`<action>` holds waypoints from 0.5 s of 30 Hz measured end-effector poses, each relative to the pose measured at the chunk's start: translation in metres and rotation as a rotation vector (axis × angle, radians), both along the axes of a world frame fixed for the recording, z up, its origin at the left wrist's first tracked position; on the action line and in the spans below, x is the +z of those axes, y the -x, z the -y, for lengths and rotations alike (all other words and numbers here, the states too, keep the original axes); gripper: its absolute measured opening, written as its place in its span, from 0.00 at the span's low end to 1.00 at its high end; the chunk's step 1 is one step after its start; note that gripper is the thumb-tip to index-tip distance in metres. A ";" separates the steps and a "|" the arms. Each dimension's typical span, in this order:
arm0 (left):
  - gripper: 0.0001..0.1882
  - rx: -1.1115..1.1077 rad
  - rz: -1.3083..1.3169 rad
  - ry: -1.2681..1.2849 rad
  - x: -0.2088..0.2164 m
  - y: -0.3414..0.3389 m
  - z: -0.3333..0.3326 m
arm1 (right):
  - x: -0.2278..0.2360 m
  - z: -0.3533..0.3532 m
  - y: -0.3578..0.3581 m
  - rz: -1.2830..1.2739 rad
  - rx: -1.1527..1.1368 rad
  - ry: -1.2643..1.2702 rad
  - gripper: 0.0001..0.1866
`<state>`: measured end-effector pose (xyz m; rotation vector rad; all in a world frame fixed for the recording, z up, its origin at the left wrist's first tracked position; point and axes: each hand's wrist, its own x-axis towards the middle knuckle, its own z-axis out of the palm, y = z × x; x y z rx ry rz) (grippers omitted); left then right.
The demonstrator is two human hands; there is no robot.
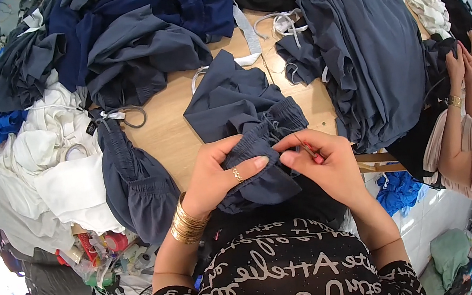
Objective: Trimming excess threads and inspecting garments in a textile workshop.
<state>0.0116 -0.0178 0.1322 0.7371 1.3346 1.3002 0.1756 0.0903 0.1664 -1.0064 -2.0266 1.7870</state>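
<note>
Much clothing around 1 grey garment

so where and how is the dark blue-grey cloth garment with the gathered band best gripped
Probably by the gathered band of the dark blue-grey cloth garment, from the left, thumb on top: its ruched folds give a thick edge, and the left hand holds it there, leaving its right side to the right hand.
</note>
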 end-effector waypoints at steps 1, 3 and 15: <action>0.08 -0.005 -0.001 -0.022 0.001 -0.002 -0.001 | 0.000 0.000 -0.001 0.001 0.003 0.000 0.10; 0.09 -0.007 0.034 -0.007 0.003 -0.003 -0.002 | -0.003 0.000 -0.002 0.012 0.014 -0.022 0.11; 0.12 -0.048 0.532 0.078 0.000 -0.007 -0.017 | -0.010 0.002 0.005 -0.163 0.056 -0.481 0.19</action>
